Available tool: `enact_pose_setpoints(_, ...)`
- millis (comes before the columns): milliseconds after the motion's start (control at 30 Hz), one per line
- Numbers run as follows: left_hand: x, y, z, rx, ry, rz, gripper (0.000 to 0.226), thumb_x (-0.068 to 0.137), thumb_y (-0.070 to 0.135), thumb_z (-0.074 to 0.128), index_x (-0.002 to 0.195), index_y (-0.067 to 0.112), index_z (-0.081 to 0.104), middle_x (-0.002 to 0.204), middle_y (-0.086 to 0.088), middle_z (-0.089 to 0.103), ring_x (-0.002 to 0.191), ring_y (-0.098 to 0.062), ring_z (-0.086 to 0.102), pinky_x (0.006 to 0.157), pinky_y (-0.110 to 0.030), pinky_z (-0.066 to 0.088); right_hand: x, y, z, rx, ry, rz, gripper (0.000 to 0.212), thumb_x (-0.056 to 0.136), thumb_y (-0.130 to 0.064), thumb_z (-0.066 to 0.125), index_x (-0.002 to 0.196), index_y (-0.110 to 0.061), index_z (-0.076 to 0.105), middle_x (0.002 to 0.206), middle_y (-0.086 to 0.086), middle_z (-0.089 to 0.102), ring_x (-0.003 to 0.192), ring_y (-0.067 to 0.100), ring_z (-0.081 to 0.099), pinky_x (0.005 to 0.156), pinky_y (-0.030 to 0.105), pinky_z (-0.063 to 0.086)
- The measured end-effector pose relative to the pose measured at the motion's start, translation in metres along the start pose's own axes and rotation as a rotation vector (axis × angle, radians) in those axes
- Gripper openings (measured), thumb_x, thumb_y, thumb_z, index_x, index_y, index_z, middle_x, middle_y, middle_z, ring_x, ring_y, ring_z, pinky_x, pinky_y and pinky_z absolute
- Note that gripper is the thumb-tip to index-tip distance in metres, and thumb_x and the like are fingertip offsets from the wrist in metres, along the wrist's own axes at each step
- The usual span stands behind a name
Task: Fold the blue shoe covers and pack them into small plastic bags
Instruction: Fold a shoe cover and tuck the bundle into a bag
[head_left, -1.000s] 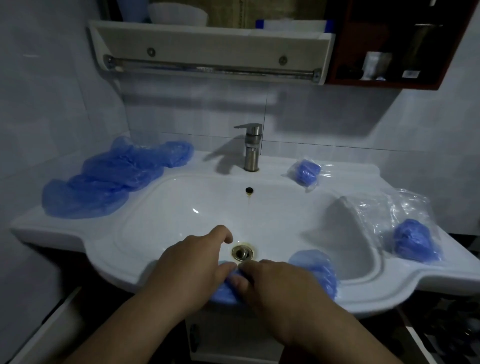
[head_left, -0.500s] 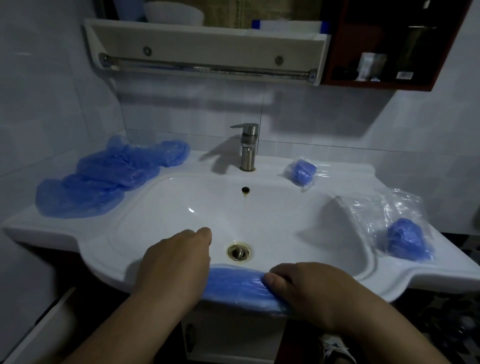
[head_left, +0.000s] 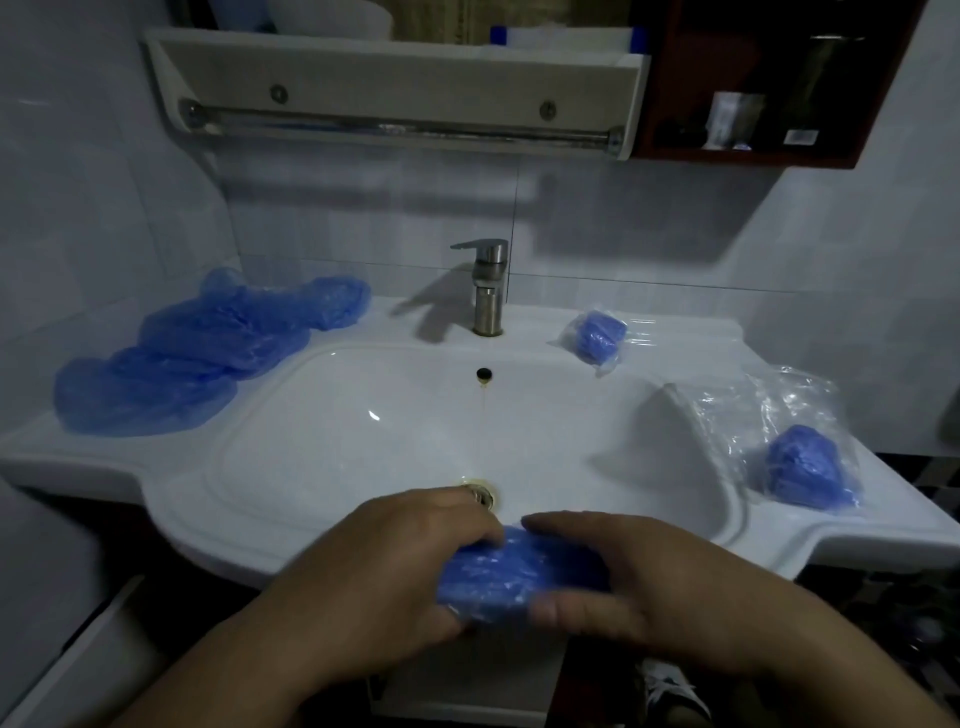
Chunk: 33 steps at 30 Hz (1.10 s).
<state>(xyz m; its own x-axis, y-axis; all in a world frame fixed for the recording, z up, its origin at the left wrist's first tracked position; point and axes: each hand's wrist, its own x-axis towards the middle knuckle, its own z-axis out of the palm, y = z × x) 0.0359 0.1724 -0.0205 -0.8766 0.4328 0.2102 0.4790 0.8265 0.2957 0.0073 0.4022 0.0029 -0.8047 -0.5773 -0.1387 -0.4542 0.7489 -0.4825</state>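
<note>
A folded blue shoe cover (head_left: 514, 574) lies between my hands at the front rim of the white sink (head_left: 322, 457). My left hand (head_left: 384, 561) grips its left end, fingers over the top and thumb underneath. My right hand (head_left: 644, 582) grips its right end the same way. A pile of loose blue shoe covers (head_left: 197, 353) lies on the left of the counter. A small packed bag (head_left: 597, 338) sits right of the tap. A heap of clear plastic bags (head_left: 769, 415) with a packed blue bundle (head_left: 805, 473) lies on the right.
A steel tap (head_left: 485, 291) stands behind the basin, and the drain (head_left: 483, 493) shows just beyond my left fingers. A towel rail and shelf (head_left: 395, 119) hang above. A dark red wall cabinet (head_left: 753, 83) is at the upper right.
The shoe cover was stretched along the sink's front rim half a second ago; now it is shorter and thicker, and my hands have come closer together around it.
</note>
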Motion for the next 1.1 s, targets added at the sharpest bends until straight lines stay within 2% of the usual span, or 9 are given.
enact_pose_setpoints(100,-0.002,-0.004,-0.004,-0.032,0.008,-0.030,0.037,0.071,0.050,0.069,0.106,0.044,0.064,0.105,0.028,0.062,0.097,0.009,0.057,0.088,-0.016,0.048,-0.005,0.005,-0.007,-0.081,0.033,-0.108,0.086,0.061,-0.059,0.080,0.131,-0.064,0.031,0.128,-0.032,0.047,0.115,-0.010,0.049,0.101,0.015,0.040)
enact_pose_setpoints(233,-0.004,-0.004,-0.010,-0.083,-0.026,-0.054,0.036,0.070,0.054,0.055,0.098,0.040,0.072,0.107,0.029,0.062,0.101,0.012,0.055,0.088,-0.011,0.045,-0.003,0.011,-0.005,-0.152,0.212,-0.265,0.051,0.073,-0.050,0.074,0.120,-0.054,0.057,0.131,-0.030,0.043,0.116,-0.008,0.049,0.096,0.012,0.041)
enact_pose_setpoints(333,-0.003,0.000,-0.013,-0.075,-0.010,-0.050,0.006,0.081,0.043,0.068,0.081,0.039,0.072,0.101,0.025,0.057,0.097,0.006,0.054,0.080,-0.008,0.040,-0.002,0.012,-0.005,-0.269,0.249,-0.251,0.024,0.083,-0.046,0.068,0.106,-0.041,0.070,0.119,-0.027,0.049,0.106,-0.006,0.049,0.086,0.008,0.040)
enact_pose_setpoints(367,-0.003,0.000,-0.013,-0.092,-0.008,-0.073,0.011,0.083,0.039,0.071,0.073,0.040,0.067,0.097,0.022,0.056,0.093,0.004,0.055,0.077,-0.010,0.041,-0.001,0.013,-0.004,-0.265,0.256,-0.250,0.018,0.084,-0.044,0.067,0.100,-0.038,0.072,0.111,-0.025,0.052,0.100,-0.004,0.049,0.084,0.010,0.041)
enact_pose_setpoints(467,-0.003,-0.001,-0.015,-0.199,-0.031,-0.169,0.022,0.083,0.035,0.073,0.065,0.041,0.063,0.084,0.017,0.062,0.081,0.000,0.061,0.074,-0.019,0.047,0.002,0.013,-0.002,-0.125,0.232,-0.187,0.008,0.083,-0.038,0.067,0.079,-0.032,0.063,0.086,-0.012,0.059,0.079,0.002,0.056,0.073,0.024,0.047)
enact_pose_setpoints(600,-0.002,-0.003,-0.017,-0.284,0.007,-0.347,0.010,0.088,0.033,0.069,0.079,0.033,0.073,0.077,0.013,0.070,0.076,-0.003,0.066,0.073,-0.025,0.053,0.006,0.012,-0.004,0.008,0.222,-0.056,0.010,0.088,-0.030,0.063,0.082,-0.023,0.067,0.072,0.000,0.067,0.063,0.009,0.059,0.068,0.031,0.048)
enact_pose_setpoints(833,0.005,0.002,-0.006,-0.120,0.162,-0.571,0.015,0.085,0.045,0.069,0.081,0.031,0.066,0.075,0.010,0.064,0.070,-0.004,0.060,0.066,-0.024,0.050,0.020,0.003,0.012,-0.037,0.389,0.162,0.012,0.078,-0.031,0.068,0.083,-0.040,0.062,0.070,-0.010,0.063,0.069,0.004,0.059,0.062,0.016,0.043)
enact_pose_setpoints(967,0.007,0.006,-0.004,-0.030,0.139,-0.557,0.017,0.085,0.045,0.070,0.079,0.031,0.062,0.081,0.013,0.063,0.076,-0.003,0.059,0.065,-0.020,0.044,0.015,-0.001,0.010,-0.231,0.444,0.155,0.043,0.077,-0.025,0.066,0.117,-0.038,0.061,0.102,-0.015,0.060,0.096,0.005,0.055,0.082,0.019,0.043)
enact_pose_setpoints(1100,0.006,0.005,-0.007,-0.007,0.110,-0.540,0.014,0.085,0.040,0.069,0.077,0.034,0.060,0.085,0.012,0.065,0.080,-0.005,0.061,0.071,-0.022,0.049,0.013,-0.033,0.022,-0.319,0.484,-0.257,0.049,0.070,-0.036,0.059,0.118,-0.033,0.063,0.116,-0.014,0.064,0.108,0.005,0.057,0.100,0.025,0.043)
